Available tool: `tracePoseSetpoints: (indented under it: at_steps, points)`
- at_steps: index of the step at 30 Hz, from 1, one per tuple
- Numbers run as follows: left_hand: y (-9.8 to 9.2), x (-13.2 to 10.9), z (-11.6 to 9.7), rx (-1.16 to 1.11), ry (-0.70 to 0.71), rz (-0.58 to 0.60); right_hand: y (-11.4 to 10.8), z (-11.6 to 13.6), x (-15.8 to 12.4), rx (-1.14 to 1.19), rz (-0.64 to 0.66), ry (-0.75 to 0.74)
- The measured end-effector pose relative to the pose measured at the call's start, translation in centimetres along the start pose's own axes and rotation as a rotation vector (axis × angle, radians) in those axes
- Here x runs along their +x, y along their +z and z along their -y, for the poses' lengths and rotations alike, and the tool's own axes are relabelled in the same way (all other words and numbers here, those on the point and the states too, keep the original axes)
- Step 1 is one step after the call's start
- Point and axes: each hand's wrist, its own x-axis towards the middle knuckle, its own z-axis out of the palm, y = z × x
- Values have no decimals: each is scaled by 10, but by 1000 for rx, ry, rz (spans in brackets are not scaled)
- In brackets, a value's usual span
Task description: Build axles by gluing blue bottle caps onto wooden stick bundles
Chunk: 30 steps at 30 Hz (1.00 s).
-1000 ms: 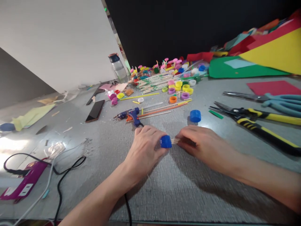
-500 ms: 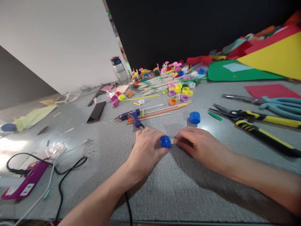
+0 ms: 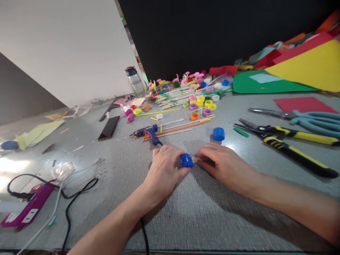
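My left hand (image 3: 163, 169) rests on the grey table (image 3: 202, 212) with its fingers curled round a blue bottle cap (image 3: 186, 160). My right hand (image 3: 225, 164) is closed on a short wooden stick (image 3: 196, 160) whose end meets the cap's side. A second blue bottle cap (image 3: 218, 134) lies loose just beyond my right hand. A blue glue gun (image 3: 148, 132) lies on its side just behind my left hand.
Yellow-handled cutters (image 3: 287, 140) and teal scissors (image 3: 305, 117) lie to the right. Coloured caps and rings (image 3: 202, 102), sticks (image 3: 175, 95) and foam sheets (image 3: 292, 71) fill the back. A phone (image 3: 108, 127) and a bottle (image 3: 135, 80) sit left; a power strip (image 3: 26, 207) with cables is at front left.
Both hands keep the same grip on the cap and stick. Only the head camera has shifted slightly, so everything sits a little lower and further left in view.
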Motion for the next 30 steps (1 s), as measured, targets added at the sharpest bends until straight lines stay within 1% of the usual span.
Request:
tracePoseSetpoints:
  at_steps: [4,7,9,12,14,15,17,19,21,23,25,30]
  points:
    - [-1,0,0,20,-3,0,-2,-2,-1,-14,-6,-3]
    - [0,0,1,37,-6,-6,-15,-4,-2,27,-63,27]
    - [0,1,1,33,-14,-10,-28,-4,-2,91,-151,78]
    - [-1,2,1,16,-23,-12,-47,-5,1,208,-322,201]
    - [-2,2,1,11,-19,-10,-56,-7,4,252,-368,268]
    - [-2,2,1,11,-15,-11,-58,-9,4,251,-343,285]
    - [-2,2,1,14,-10,-14,-58,-13,5,205,-213,264]
    - [-2,2,3,17,-4,-17,-53,-17,5,110,-50,174]
    - [-1,1,4,22,3,-18,-45,-20,4,2,85,72]
    - [0,1,5,26,14,-25,-37,-20,4,-80,164,16]
    - [0,1,5,30,20,-31,-31,-19,4,-112,195,0]
    - [-2,1,2,57,21,-20,-26,-14,5,-131,161,0]
